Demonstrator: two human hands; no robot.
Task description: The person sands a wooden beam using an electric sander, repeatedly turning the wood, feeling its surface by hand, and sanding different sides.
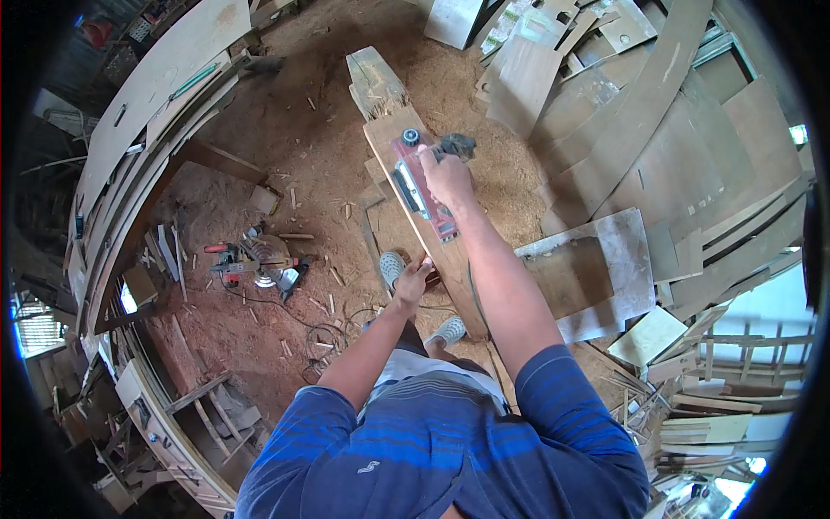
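My right hand is closed around the handle of a dark red electric planer. The planer has a black front knob and rests on a long wooden board, angled across it. Nearer my body, my left hand grips the left edge of that board, thumb by the top face; its other fingers are partly hidden. Under the board's far end lies a pale, rough-ended wooden block. A dark cord runs back from the planer along the board.
Left on the sawdust-covered floor sits a red and black power saw with a cord coiling toward my feet. Curved plywood sheets stand at the left. Stacked boards and offcuts fill the right, with a whitish panel beside me.
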